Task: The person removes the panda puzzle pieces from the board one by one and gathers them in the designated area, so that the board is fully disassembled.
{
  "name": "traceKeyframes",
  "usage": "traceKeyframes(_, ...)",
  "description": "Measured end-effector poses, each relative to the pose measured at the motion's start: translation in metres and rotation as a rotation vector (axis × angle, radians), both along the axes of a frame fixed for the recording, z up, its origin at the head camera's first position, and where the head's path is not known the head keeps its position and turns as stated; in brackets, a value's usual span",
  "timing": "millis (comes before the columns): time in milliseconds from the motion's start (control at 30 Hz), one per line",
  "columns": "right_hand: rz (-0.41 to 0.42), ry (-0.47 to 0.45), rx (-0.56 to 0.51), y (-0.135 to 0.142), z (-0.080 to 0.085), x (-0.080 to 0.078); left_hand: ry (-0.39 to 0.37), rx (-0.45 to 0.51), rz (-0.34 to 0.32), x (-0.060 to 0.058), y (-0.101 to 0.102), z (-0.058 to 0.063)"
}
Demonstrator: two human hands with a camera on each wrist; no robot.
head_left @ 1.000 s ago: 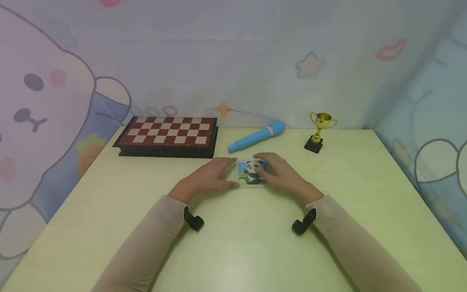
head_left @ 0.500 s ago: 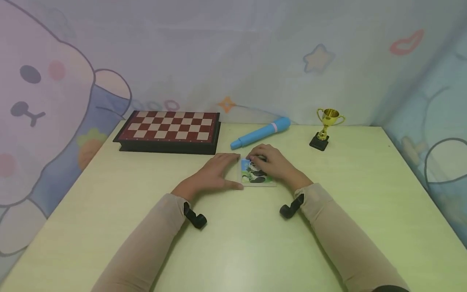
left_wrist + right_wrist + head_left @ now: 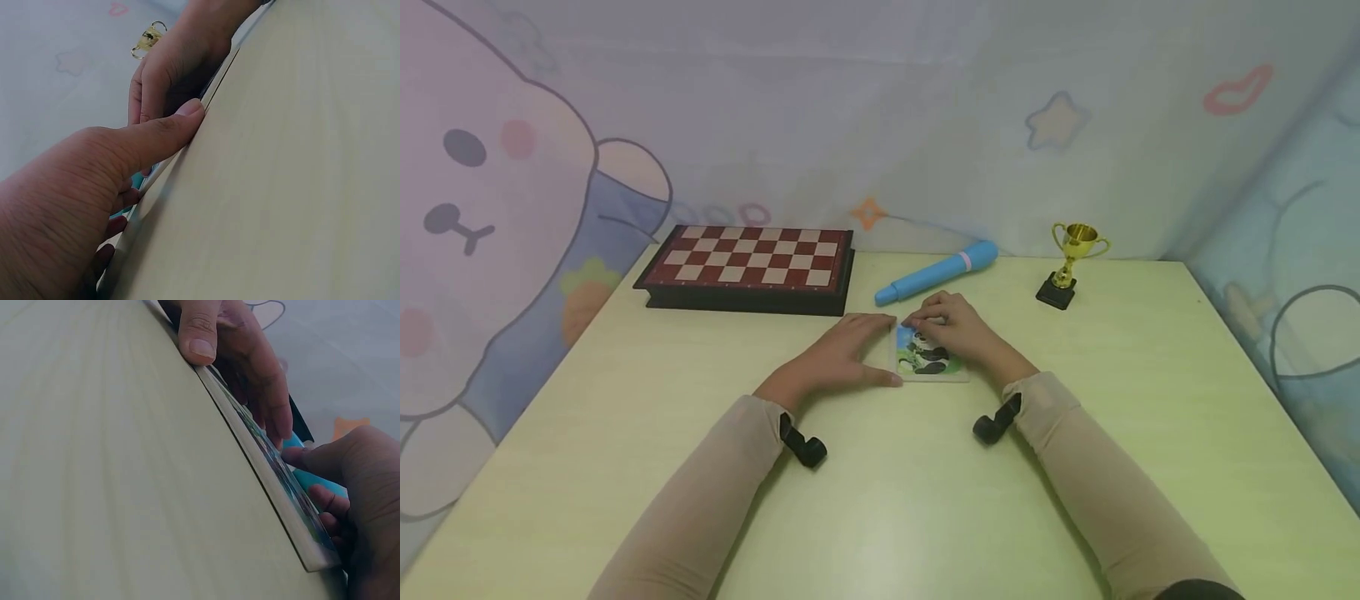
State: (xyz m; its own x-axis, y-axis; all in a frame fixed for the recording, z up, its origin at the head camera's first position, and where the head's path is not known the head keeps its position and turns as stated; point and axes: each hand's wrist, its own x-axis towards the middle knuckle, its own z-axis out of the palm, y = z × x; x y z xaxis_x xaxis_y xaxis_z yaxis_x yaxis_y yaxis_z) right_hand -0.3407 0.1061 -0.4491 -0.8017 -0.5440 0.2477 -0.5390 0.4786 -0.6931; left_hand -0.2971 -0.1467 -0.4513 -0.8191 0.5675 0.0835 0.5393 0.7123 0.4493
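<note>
A small square panda picture board [image 3: 925,360] with a pale rim lies flat on the table, and its edge [image 3: 255,450] shows side-on in the right wrist view. My left hand [image 3: 835,357] grips it along the left side, thumb at the near corner and fingers at the far one. From the far right my right hand [image 3: 958,332] reaches over the picture, thumb on its face and curled fingers by the far edge. The thumb [image 3: 312,457] rests near the middle of the board in the right wrist view. What lies under the right fingertips is hidden.
Behind the board lies a blue microphone-shaped stick [image 3: 936,273]. A red and white chessboard box [image 3: 748,268] stands at the back left, a gold trophy cup [image 3: 1067,265] at the back right. A printed cloth [image 3: 925,125] hangs behind the table.
My right hand has shifted left over the picture, its fingertips moving from the far right corner to the far left part. The left hand keeps its grip. The head view has shifted slightly.
</note>
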Motion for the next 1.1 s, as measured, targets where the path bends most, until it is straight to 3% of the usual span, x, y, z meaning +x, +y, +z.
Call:
traceKeyframes(400,0.063,0.036,-0.053,-0.0009,-0.0003,-0.0030,-0.003,-0.012,0.002,0.0020,0.0015,0.0047)
traceKeyframes(700,0.031,-0.038,-0.037,0.0012,0.0028,-0.0027,-0.012,-0.027,0.007,0.0018,0.0023,0.0061)
traceKeyframes(900,0.084,-0.070,-0.091,0.0024,0.0014,-0.0022,-0.007,-0.019,0.003,0.0015,0.0023,0.0052)
traceKeyframes(1100,0.008,-0.107,-0.034,0.0032,0.0009,0.0028,-0.007,-0.027,0.006,0.0012,0.0013,0.0033)
